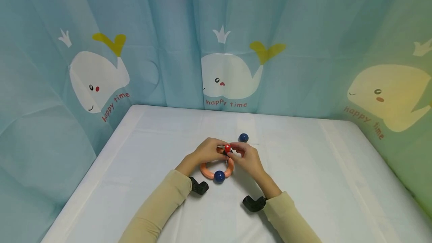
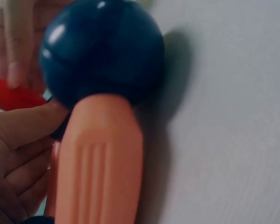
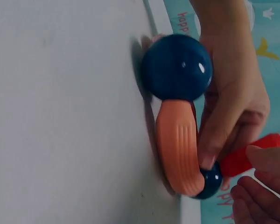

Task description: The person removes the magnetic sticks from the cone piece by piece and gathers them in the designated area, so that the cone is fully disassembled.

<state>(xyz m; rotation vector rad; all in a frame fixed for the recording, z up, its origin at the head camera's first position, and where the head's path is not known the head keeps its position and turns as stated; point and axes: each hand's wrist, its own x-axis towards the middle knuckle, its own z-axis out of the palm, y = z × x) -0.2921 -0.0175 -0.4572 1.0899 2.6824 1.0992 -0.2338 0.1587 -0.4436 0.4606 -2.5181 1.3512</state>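
In the head view a ring of curved orange rods (image 1: 206, 171) is joined by blue balls, one ball (image 1: 219, 176) at its near side. My left hand (image 1: 207, 151) holds the ring's far side, its thumb at a smaller-looking blue ball (image 3: 211, 183) in the right wrist view. A short red rod (image 3: 238, 161) meets that ball and stands up from the ring. My right hand (image 1: 249, 158) pinches the red rod between thumb and fingers. The left wrist view shows a grooved orange rod (image 2: 100, 158) joined to a large blue ball (image 2: 102, 51).
A loose blue ball (image 1: 243, 137) lies on the white table (image 1: 303, 168) just beyond my right hand. Behind the table hangs a blue curtain (image 1: 175, 40) with whale prints. Black wrist devices (image 1: 254, 203) sit by both sleeves.
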